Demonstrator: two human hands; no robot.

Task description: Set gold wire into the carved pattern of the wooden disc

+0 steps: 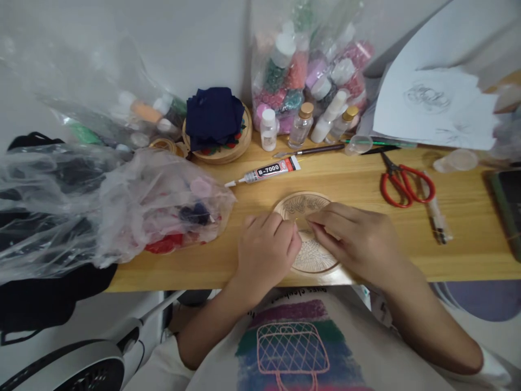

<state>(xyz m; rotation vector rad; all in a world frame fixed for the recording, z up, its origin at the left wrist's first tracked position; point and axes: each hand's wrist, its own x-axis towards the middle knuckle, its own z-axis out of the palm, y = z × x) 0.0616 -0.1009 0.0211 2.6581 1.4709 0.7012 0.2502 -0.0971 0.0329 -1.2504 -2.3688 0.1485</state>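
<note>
A round wooden disc (315,262) with dark line patterns lies flat near the table's front edge. Over its left side is my left hand (268,241), its fingers curled and thumb pressed in. A tiny bit of thin gold wire (297,219) shows by that thumb tip. My right hand (358,233) reaches over the disc from the right with thumb and fingertips pinched together. What sits in this pinch is too small to make out. The fingertips of the two hands are close but apart. Both hands hide part of the disc.
Behind the disc lie a B-7000 glue tube (271,170) and a dark-handled tool (313,151). Small bottles (301,126) stand farther back. Red-handled scissors (407,182) and a pen-like item (437,217) are right. Plastic bags (163,201) crowd the left; navy cloth (214,117) sits behind.
</note>
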